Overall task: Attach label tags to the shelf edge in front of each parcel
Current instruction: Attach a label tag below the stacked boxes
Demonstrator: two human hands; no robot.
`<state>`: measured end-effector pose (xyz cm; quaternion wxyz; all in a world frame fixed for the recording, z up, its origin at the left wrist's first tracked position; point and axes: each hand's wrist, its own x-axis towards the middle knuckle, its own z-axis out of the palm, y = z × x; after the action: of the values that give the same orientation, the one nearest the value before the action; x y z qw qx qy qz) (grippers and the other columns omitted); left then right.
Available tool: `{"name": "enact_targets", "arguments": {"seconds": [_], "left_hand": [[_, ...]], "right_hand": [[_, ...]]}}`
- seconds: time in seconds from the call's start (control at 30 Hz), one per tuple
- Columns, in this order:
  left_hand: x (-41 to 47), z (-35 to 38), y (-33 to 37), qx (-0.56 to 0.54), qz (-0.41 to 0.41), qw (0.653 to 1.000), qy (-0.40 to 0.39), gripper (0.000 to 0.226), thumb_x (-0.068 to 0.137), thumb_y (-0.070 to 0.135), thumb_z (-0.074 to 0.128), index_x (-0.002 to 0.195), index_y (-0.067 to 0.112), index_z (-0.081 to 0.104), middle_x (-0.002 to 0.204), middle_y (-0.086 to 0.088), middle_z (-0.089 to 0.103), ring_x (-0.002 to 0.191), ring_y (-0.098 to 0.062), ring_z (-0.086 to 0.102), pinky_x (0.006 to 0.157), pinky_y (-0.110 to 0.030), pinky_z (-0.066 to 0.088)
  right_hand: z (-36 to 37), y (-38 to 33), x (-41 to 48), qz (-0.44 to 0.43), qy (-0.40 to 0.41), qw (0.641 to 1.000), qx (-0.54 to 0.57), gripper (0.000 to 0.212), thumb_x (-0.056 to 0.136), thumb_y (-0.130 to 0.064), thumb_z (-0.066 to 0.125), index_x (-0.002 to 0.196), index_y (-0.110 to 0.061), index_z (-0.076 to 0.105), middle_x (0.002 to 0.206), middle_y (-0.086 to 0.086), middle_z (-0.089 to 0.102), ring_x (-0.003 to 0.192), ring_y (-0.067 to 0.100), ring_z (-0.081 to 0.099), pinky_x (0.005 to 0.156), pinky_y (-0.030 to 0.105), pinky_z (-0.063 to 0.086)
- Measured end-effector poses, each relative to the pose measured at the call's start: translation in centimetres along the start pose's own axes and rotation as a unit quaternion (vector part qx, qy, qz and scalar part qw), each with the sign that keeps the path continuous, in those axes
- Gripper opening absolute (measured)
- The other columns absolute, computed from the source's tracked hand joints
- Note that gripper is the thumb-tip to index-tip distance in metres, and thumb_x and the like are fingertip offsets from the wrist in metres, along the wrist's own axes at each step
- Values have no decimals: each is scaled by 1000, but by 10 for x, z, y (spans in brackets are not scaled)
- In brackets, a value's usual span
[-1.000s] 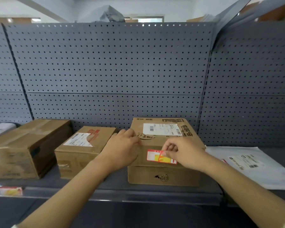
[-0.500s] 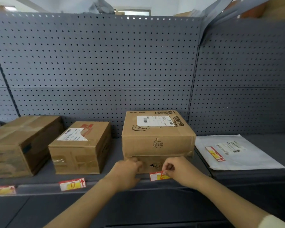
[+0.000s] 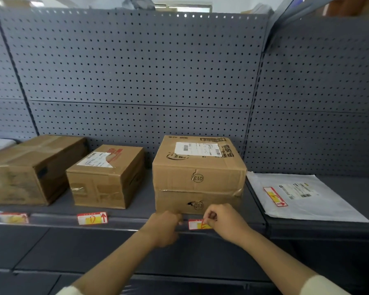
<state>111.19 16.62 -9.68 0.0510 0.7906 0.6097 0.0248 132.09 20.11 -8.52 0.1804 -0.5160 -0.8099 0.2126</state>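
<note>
Fingertips of the right hand (image 3: 226,222) pinch the right end of the red-and-yellow label tag (image 3: 197,224), which lies lengthwise along the shelf edge (image 3: 136,225) before the tall cardboard box (image 3: 198,177). The left hand (image 3: 164,227), curled with nothing visibly held, sits just left of the tag's free end.

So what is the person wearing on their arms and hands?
Nothing on the hands: the left hand and right hand are bare, with no gloves, rings or watch showing. Both forearms are uncovered. Cream-coloured sleeve cuffs, pushed up near the elbows, peek in at the bottom of the picture.
</note>
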Motion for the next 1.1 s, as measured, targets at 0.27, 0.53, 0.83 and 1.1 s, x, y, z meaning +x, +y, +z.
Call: {"name": "enact_targets", "arguments": {"seconds": [0.27, 0.53, 0.83, 1.1], "left_hand": [[6, 7, 6, 31, -17, 999, 8, 35, 87, 25, 61, 121, 22, 56, 122, -5, 62, 106, -26, 59, 90, -39, 50], [12, 13, 7, 74, -21, 997, 27, 31, 90, 14, 56, 121, 17, 54, 123, -9, 58, 107, -28, 57, 90, -38, 46], [15, 26, 16, 124, -31, 991, 42, 30, 88, 7, 57, 118, 10, 57, 127, -12, 49, 112, -29, 51, 94, -39, 43], [8, 28, 1, 80, -65, 993, 61, 36, 85, 3, 59, 117, 15, 50, 122, -8, 57, 108, -26, 56, 89, -36, 46]], "right_hand": [[0, 16, 0, -8, 6, 1000, -7, 5, 88, -24, 66, 85, -27, 69, 87, -10, 68, 82, 5, 62, 77, 32, 56], [-4, 17, 4, -19, 32, 999, -27, 5, 89, -25, 64, 87, -25, 69, 89, -9, 69, 81, 7, 63, 74, 30, 56], [2, 14, 4, -24, 39, 999, -17, 5, 89, -23, 65, 87, -27, 67, 88, -10, 68, 80, 3, 61, 70, 24, 53], [-1, 15, 4, -20, 44, 999, -20, 4, 89, -24, 65, 87, -26, 67, 90, -10, 68, 82, 5, 62, 73, 29, 56]]}}
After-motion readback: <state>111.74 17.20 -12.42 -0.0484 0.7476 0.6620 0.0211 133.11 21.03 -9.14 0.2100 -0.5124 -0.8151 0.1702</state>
